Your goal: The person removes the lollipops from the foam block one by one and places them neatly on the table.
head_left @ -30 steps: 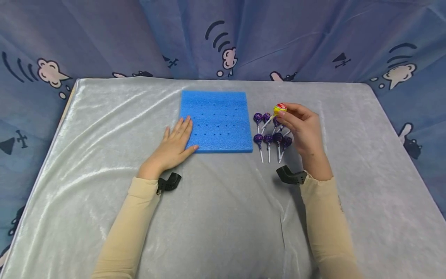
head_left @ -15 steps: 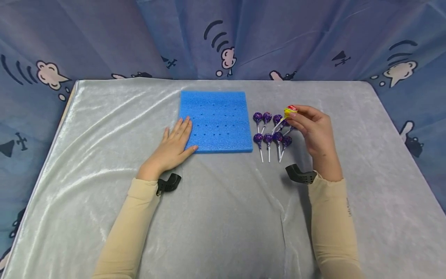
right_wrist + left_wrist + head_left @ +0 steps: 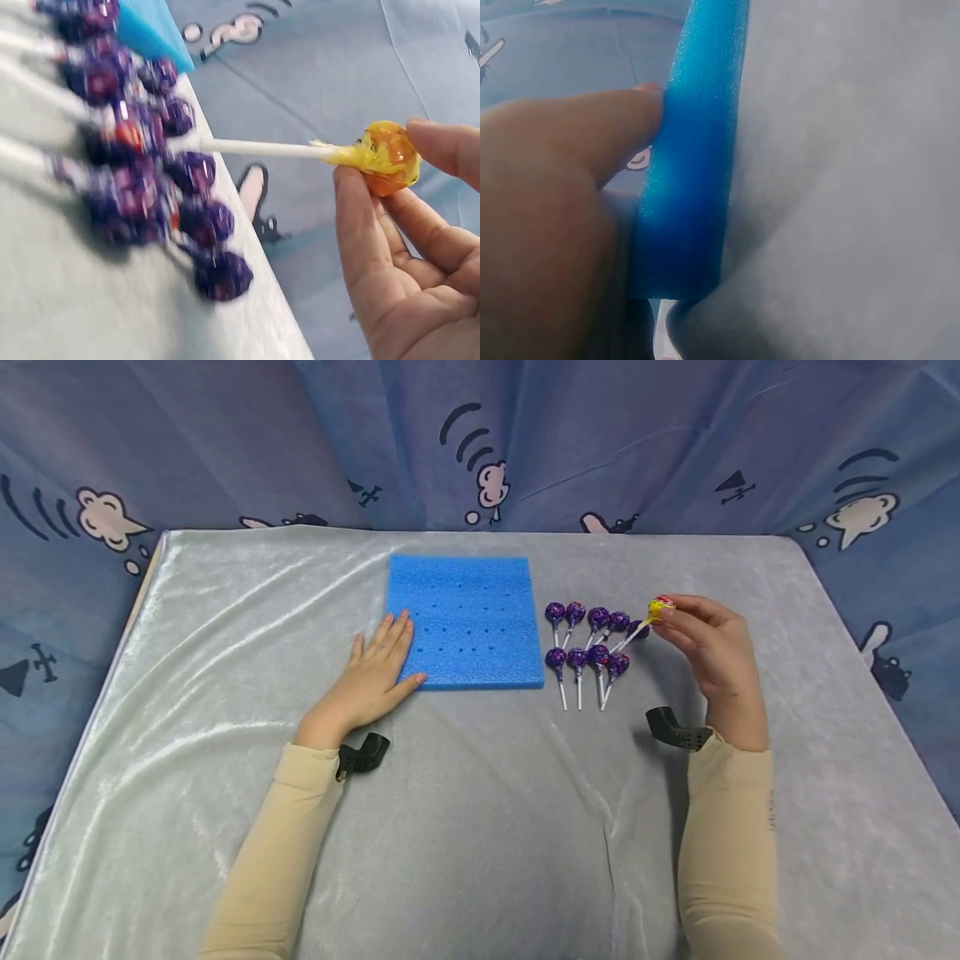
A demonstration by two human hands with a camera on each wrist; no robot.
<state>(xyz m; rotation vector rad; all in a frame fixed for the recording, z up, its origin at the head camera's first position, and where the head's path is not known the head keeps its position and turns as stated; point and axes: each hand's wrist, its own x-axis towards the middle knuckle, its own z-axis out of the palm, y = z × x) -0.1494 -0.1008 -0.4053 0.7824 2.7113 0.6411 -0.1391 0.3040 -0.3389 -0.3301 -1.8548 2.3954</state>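
Note:
A lollipop with a yellow and red wrapper (image 3: 657, 608) is pinched at its head by the thumb and fingers of my right hand (image 3: 716, 647); its white stick (image 3: 262, 148) points left. Just left of that hand, several purple-wrapped lollipops (image 3: 577, 657) lie in two rows, heads away from me. My left hand (image 3: 371, 672) lies flat with straight fingers over the left edge of a blue foam board (image 3: 480, 664). Small holes dot the board's top. In the left wrist view, the thumb (image 3: 622, 124) touches the foam's upper edge (image 3: 697, 150).
The pale velvety cloth (image 3: 480, 827) covers the table under everything. Behind it hangs a blue printed curtain (image 3: 637, 443), which also runs along both sides. Black wrist mounts (image 3: 675, 731) stick out from both sleeves.
My right hand has moved right, carrying the yellow lollipop from above the purple ones to the right end of their back row. My left hand and the foam board have stayed put.

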